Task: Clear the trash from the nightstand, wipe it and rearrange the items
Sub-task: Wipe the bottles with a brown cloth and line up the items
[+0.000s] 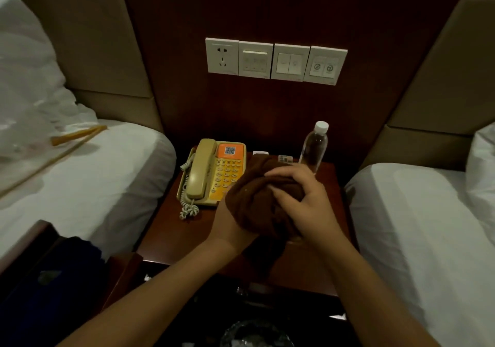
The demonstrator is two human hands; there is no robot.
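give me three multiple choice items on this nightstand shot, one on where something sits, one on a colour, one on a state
1. Where does the water bottle stand on the nightstand?
A. back right corner
B. front left corner
C. on top of the telephone

2. What colour is the cloth?
A. white
B. dark brown
C. bright blue

3. What is the state of the telephone handset?
A. lying off the hook on the bed
B. resting in its cradle
C. held to an ear

Answers:
1 A, the bottle stands at the rear right, below the wall switches.
2 B, the cloth bunched between the left hand and the right hand is dark brown.
3 B, the handset lies along the left side of the phone body, in its cradle.
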